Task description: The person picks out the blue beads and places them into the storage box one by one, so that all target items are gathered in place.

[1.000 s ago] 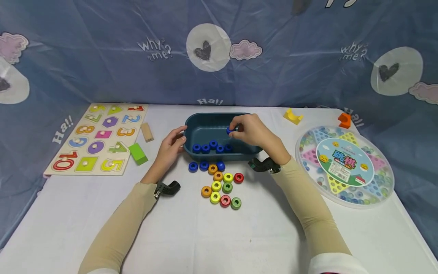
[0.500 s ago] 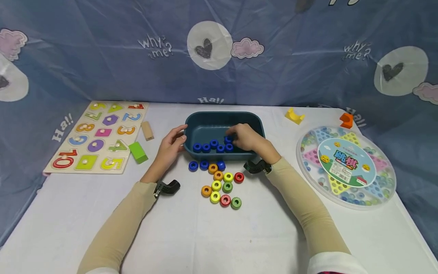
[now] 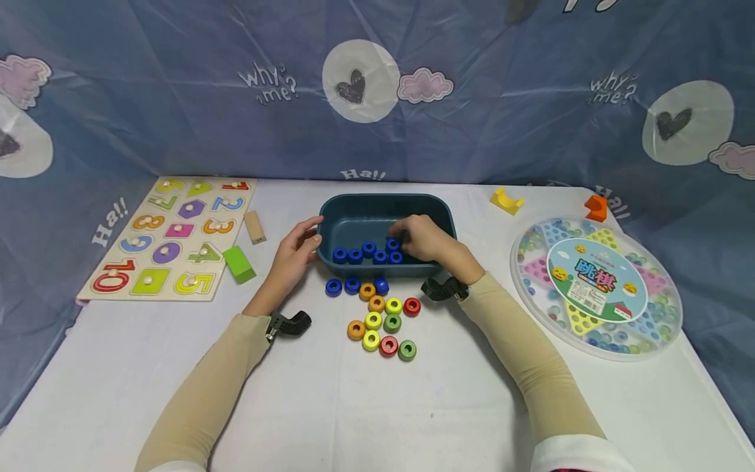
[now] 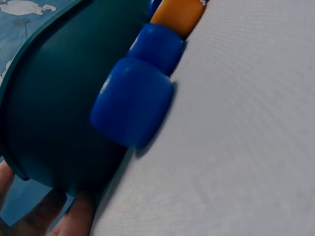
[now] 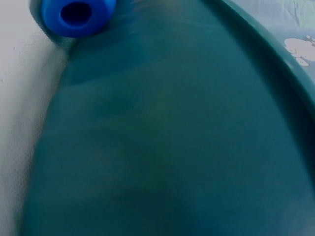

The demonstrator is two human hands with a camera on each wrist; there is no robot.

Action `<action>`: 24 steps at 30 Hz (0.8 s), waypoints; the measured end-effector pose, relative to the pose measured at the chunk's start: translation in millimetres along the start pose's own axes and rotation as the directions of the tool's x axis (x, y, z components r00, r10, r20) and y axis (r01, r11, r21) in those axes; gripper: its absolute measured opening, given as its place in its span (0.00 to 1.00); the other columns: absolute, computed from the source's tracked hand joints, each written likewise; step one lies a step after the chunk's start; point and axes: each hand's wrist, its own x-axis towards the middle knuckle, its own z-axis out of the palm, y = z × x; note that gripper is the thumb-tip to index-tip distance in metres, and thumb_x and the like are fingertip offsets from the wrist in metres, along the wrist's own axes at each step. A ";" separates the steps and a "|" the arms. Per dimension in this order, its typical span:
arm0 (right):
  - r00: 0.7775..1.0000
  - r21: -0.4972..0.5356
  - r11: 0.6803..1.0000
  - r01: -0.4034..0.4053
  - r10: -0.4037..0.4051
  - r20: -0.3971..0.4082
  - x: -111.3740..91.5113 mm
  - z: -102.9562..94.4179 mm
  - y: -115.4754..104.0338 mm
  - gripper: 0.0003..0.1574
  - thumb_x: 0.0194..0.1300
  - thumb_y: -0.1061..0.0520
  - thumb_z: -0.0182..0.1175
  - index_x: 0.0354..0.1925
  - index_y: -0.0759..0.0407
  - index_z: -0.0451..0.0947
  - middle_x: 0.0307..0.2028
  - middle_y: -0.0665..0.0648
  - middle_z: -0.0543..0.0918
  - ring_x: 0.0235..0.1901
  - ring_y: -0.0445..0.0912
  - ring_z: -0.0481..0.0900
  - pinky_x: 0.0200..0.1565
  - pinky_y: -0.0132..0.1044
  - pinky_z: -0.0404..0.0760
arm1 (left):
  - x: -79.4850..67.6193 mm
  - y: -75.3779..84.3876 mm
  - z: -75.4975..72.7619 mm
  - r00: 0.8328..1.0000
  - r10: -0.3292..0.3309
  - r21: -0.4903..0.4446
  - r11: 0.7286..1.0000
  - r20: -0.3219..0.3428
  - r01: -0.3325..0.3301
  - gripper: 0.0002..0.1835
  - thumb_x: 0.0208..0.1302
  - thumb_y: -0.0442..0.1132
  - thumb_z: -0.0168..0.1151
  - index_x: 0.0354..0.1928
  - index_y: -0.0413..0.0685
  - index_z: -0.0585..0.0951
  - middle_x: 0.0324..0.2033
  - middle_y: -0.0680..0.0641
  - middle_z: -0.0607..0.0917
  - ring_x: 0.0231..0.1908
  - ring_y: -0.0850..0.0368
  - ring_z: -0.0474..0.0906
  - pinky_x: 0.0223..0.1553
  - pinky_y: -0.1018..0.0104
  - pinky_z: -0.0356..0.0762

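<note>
A dark teal bin point(image 3: 360, 226) stands at the table's back, with several blue ring beads point(image 3: 355, 255) along its near inside wall. My left hand point(image 3: 295, 249) touches the bin's left end; its fingers point(image 4: 78, 214) rest against the outer wall in the left wrist view. Inside the bin my right hand point(image 3: 421, 237) has its fingers curled at a blue bead point(image 3: 392, 245), which they seem to pinch; the thumb is mostly hidden. Another blue bead point(image 5: 78, 17) stands outside the bin wall in the right wrist view, where the right fingers do not show.
In front of the bin lie loose blue beads point(image 3: 333, 287) and orange, yellow point(image 3: 371, 340), green point(image 3: 407, 350) and red point(image 3: 412, 306) ones. A number puzzle board point(image 3: 165, 242), a green block point(image 3: 238, 265) and a wooden block point(image 3: 254, 227) lie left. Right is a round marble game point(image 3: 596, 288).
My right hand has lowered a blue bead into the bin beside the others, and over the last half second that bead shifts slightly toward the near wall. My left hand stays at the bin.
</note>
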 end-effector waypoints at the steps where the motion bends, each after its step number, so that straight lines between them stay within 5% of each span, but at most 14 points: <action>1: 1.000 0.000 1.000 0.000 0.000 0.000 -0.1 0.2 0.3 0.25 0.57 0.73 0.58 0.54 0.65 0.80 0.52 0.62 0.84 0.43 0.50 0.84 0.44 0.40 0.84 | 0.0 -0.2 0.1 1.000 0.000 -0.003 1.000 0.000 0.000 0.24 0.74 0.36 0.48 0.70 0.41 0.65 0.65 0.33 0.69 0.59 0.40 0.71 0.43 0.79 0.82; 8: 1.000 -0.010 1.000 0.015 -0.015 -0.026 -1.2 -0.9 2.5 0.26 0.56 0.73 0.56 0.54 0.64 0.80 0.49 0.62 0.85 0.34 0.47 0.79 0.34 0.35 0.76 | -0.1 -0.2 1.2 1.000 0.003 0.001 1.000 -0.001 -0.003 0.24 0.74 0.36 0.48 0.70 0.41 0.65 0.65 0.33 0.69 0.58 0.40 0.71 0.43 0.80 0.81; 12: 0.991 0.014 0.998 0.058 -0.056 -0.119 -6.5 -5.1 1.3 0.24 0.58 0.72 0.55 0.54 0.65 0.80 0.49 0.62 0.85 0.32 0.47 0.79 0.33 0.35 0.75 | -0.1 -1.2 2.0 1.000 -0.001 -0.008 1.000 0.000 0.001 0.24 0.74 0.35 0.48 0.70 0.41 0.66 0.65 0.32 0.68 0.59 0.38 0.71 0.43 0.80 0.81; 15: 0.962 0.066 0.987 0.148 -0.129 -0.241 -16.5 -10.4 -10.8 0.21 0.61 0.68 0.56 0.53 0.65 0.80 0.50 0.62 0.84 0.36 0.49 0.84 0.36 0.38 0.82 | 0.2 -2.0 1.9 1.000 -0.004 -0.010 1.000 0.002 0.004 0.24 0.74 0.36 0.48 0.70 0.41 0.66 0.65 0.32 0.69 0.59 0.38 0.71 0.43 0.80 0.81; 18: 0.907 0.076 0.951 0.301 -0.261 -0.330 -28.3 -11.7 -36.7 0.18 0.62 0.65 0.59 0.51 0.64 0.81 0.46 0.61 0.85 0.33 0.47 0.83 0.35 0.38 0.83 | 0.5 -2.3 0.9 1.000 -0.005 -0.006 1.000 0.001 0.005 0.24 0.74 0.36 0.48 0.70 0.42 0.66 0.65 0.33 0.69 0.58 0.41 0.72 0.44 0.78 0.82; 21: 0.872 0.043 0.902 0.429 -0.401 -0.282 -37.5 -3.9 -68.1 0.16 0.63 0.62 0.61 0.50 0.62 0.82 0.45 0.59 0.85 0.31 0.43 0.80 0.34 0.31 0.81 | 0.8 -1.9 -0.6 1.000 -0.002 -0.010 1.000 0.005 0.002 0.24 0.74 0.36 0.48 0.70 0.43 0.66 0.66 0.33 0.69 0.57 0.43 0.72 0.44 0.77 0.82; 24: 0.867 0.011 0.874 0.486 -0.480 -0.129 -40.6 12.0 -93.9 0.17 0.64 0.60 0.62 0.51 0.60 0.82 0.46 0.56 0.85 0.32 0.41 0.78 0.34 0.26 0.78 | 0.8 -1.1 -1.5 1.000 0.007 -0.022 1.000 0.012 -0.007 0.24 0.74 0.36 0.48 0.70 0.41 0.65 0.66 0.32 0.68 0.58 0.41 0.71 0.44 0.78 0.82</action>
